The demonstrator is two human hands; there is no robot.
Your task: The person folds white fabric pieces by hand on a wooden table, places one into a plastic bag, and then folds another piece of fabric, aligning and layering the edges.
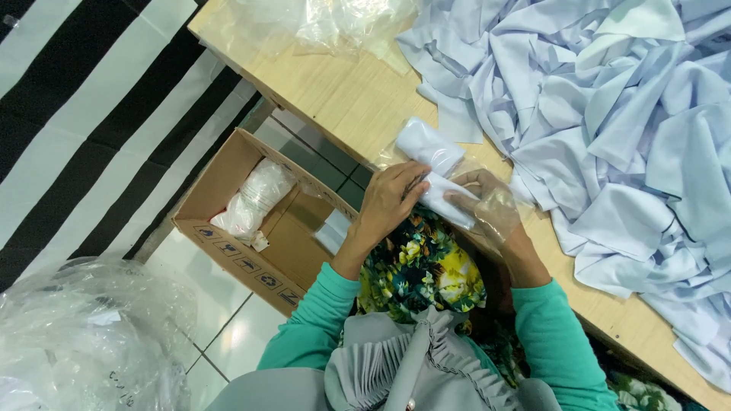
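— See the left hand (pixel 390 199)? Its fingers are curled over the end of the folded cloth (pixel 430 148), pinning it at the worktop (pixel 343 99) edge.

— And the right hand (pixel 487 205) sits inside the clear bag (pixel 499 213), fingers spread, touching the cloth's other side.

— I'd say the trick is to keep the fold tight with the left while the right draws the film over it evenly, so nothing bunches.

— Plenty more waiting: that pale blue pile (pixel 609 114) covers the right of the wood, just beside her hands.

— More loose plastic (pixel 335 23) at the far end. Below the edge an open box (pixel 251 221) stands on the tiled floor with a bagged roll (pixel 255 202) in it.

— Striped mat (pixel 91 114) to the left, and a heap of crumpled film (pixel 84 335) near her.
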